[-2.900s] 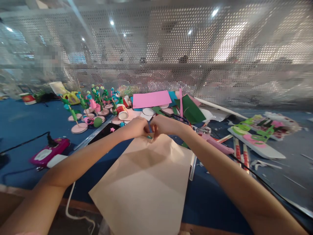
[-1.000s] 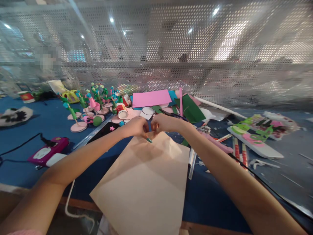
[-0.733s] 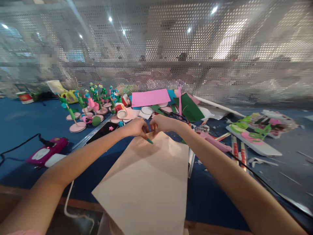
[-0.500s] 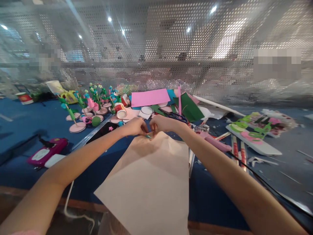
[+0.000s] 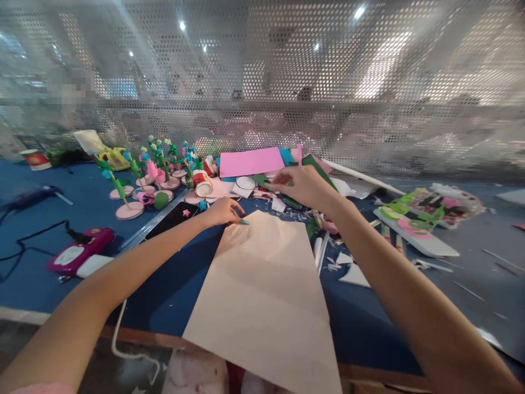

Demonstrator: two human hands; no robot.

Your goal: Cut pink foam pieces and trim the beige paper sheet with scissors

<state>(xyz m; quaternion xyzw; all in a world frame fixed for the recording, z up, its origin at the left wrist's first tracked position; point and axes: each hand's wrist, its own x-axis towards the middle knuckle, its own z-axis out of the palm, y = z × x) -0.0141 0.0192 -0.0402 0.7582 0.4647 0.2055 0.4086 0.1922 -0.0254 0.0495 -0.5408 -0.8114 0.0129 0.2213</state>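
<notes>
A large sheet of pale beige paper (image 5: 262,295) lies before me, its near end hanging past the table edge and its far end creased. My left hand (image 5: 223,213) is at the far left corner of the sheet, fingers loosely bent and apart, one teal-tipped finger touching the paper. Beyond the sheet, my right hand (image 5: 301,186) hovers over a pile of craft scraps, its fingers stretched to the left with nothing visible in them. Near those fingertips lie a round white piece with a dark rim (image 5: 246,185) and a green scrap (image 5: 261,180).
Craft flowers on pink discs (image 5: 129,210) stand at the left, beside a dark phone (image 5: 174,220). Further left is a magenta device (image 5: 84,250) with cables. A pink sheet (image 5: 251,162) lies at the back. At right, a white tray (image 5: 435,246) holds green and pink cutouts.
My right hand has left the far edge of the paper and moved right and away, over the scraps. My left hand stays near the corner. The sheet has turned and shifted slightly right.
</notes>
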